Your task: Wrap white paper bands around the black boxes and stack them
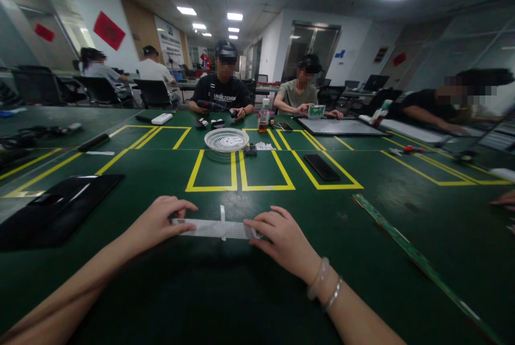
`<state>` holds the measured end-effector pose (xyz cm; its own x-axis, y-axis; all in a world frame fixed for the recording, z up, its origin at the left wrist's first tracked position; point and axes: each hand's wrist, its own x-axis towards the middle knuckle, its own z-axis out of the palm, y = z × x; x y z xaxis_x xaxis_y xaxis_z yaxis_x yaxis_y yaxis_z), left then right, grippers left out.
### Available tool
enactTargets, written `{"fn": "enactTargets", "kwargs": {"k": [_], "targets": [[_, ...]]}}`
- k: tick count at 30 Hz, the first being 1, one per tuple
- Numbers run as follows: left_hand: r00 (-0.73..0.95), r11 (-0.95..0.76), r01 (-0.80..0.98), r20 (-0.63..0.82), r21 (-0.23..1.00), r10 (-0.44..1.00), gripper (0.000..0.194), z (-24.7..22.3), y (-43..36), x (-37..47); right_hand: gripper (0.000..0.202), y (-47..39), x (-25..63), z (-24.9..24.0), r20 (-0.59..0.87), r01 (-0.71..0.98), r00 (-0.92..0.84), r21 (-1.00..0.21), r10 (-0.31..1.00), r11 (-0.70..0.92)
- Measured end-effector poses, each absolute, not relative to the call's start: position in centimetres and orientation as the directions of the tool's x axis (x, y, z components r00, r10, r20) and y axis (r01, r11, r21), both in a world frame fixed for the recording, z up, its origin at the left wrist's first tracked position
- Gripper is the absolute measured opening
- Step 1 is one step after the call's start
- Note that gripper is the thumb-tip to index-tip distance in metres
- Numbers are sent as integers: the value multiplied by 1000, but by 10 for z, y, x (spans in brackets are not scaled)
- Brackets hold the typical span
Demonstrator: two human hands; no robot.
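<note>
A narrow whitish strip [209, 229] with fine grey markings, perhaps printed paper, lies crosswise just above the green table [225, 200]. A short white band [222, 216] crosses its middle and sticks up past its far edge. At the strip's left end, my left hand [163, 219] pinches it between thumb and fingers. My right hand [281, 235] has the other end, thumb below and fingers over the top. Two bracelets [324, 283] circle my right wrist. The fingers hide both tips of the strip.
A black panel [60, 205] lies left, a long green circuit board strip [418, 259] right. Ahead are a phone [322, 167], a white round grille [226, 140], a bottle [263, 119] and yellow tape outlines [213, 189]. Several people sit around; one holds a power drill [211, 105].
</note>
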<state>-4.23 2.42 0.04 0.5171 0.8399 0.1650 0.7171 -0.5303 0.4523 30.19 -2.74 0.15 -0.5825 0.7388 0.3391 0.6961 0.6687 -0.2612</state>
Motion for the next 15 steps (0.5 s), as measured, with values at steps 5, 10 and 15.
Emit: {"fn": "enactTargets", "kwargs": {"k": [5,10,15], "targets": [[256,-352,911,376,215,890,54,-3,45,-78,42,-26,303,2,423,667,-440,-436,792,604],[59,-63,998,364,-3,930,64,-4,58,-138,41,-17,307,-2,471,477,-176,-728,865,493],[-317,312,949,195,56,928,80,-18,61,-216,50,-9,311,-5,300,109,147,-952,943,286]]}}
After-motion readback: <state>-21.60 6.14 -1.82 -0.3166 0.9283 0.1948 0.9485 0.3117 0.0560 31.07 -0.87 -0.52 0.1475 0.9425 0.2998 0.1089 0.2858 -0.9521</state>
